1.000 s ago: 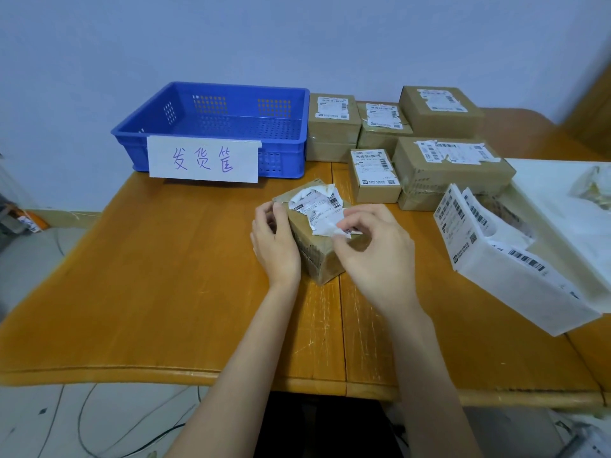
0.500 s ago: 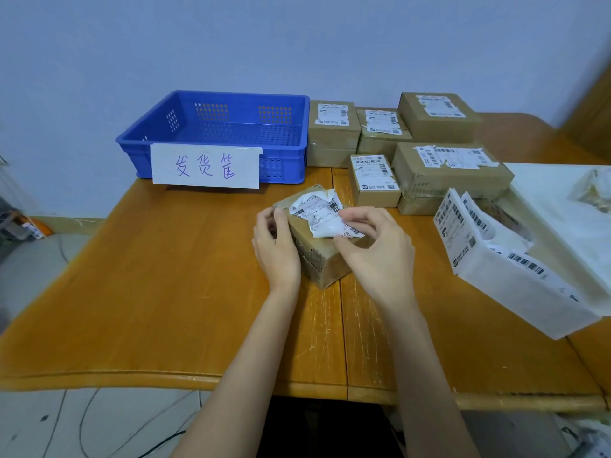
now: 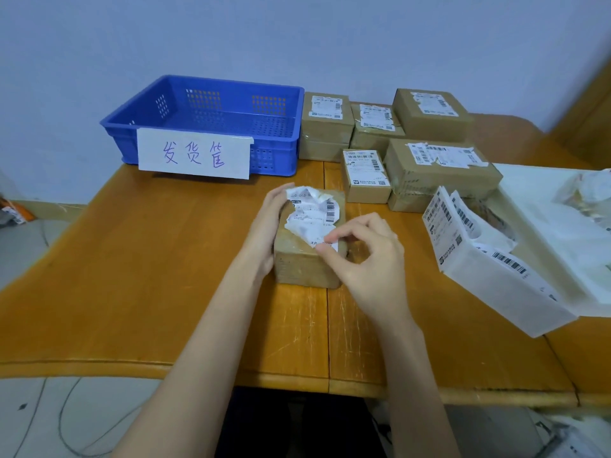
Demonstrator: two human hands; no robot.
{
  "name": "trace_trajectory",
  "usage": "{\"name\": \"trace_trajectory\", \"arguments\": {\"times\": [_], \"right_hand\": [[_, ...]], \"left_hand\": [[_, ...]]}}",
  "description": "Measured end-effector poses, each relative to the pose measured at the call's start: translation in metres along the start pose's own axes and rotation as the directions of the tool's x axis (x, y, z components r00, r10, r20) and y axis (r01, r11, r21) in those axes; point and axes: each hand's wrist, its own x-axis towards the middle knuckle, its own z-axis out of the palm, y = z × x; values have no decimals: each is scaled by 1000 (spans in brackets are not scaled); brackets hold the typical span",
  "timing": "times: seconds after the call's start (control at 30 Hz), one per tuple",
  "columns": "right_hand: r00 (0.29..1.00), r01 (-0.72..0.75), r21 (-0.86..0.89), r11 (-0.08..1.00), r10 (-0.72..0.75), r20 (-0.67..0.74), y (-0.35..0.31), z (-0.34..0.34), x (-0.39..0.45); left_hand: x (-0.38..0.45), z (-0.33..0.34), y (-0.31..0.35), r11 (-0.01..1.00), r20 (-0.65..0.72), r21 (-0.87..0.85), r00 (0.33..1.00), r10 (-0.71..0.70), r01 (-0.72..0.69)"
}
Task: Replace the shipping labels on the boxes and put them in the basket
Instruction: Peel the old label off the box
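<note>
— Two hands work on one cardboard box [image 3: 307, 259] at the middle of the wooden bench [image 3: 132, 276]; what does each one do?

— From the head view, the left hand [image 3: 269, 226] lies against the box's left side with its fingers curled over the top edge, holding it steady. The right hand [image 3: 367, 256] pinches the near corner of the torn, crumpled shipping label [image 3: 314, 216] between thumb and forefinger. That label lies partly lifted on the box's top.

— And the containers?

— At the back left stands a blue basket [image 3: 211, 127] with perforated walls; no box shows inside it. A white paper sign [image 3: 195, 153] with purple handwriting hangs on its front wall.

— What sits beside it?

— Just to its right, a cluster of labelled boxes [image 3: 429, 166], some stacked, each with a white label on top.

— Anything on the right side?

— A white open carton [image 3: 502, 282] near the right hand, with barcode label sheets [image 3: 443, 213] standing inside it. Behind it lies a white tray [image 3: 562, 233] with crumpled paper scraps [image 3: 585, 196] in its far corner.
</note>
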Motion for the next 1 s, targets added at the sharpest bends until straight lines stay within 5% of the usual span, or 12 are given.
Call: {"name": "trace_trajectory", "arguments": {"times": [0.1,0.53,0.77,1.0], "right_hand": [[997,77,-8,997,-77,-23,-1,3,-1],[999,-3,-48,999,1,-35,0,15,-1],[998,-62,277,959,61,12,-3,-4,-1],[998,65,96,993,-64,-14,8,-6,-5]], "left_hand": [[0,-4,-11,999,127,-8,991,35,-34],[1,-1,-16,996,104,-35,991,86,-83],[3,0,-20,995,72,-61,994,79,-75],[6,-2,-24,997,75,-42,995,72,-69]]}}
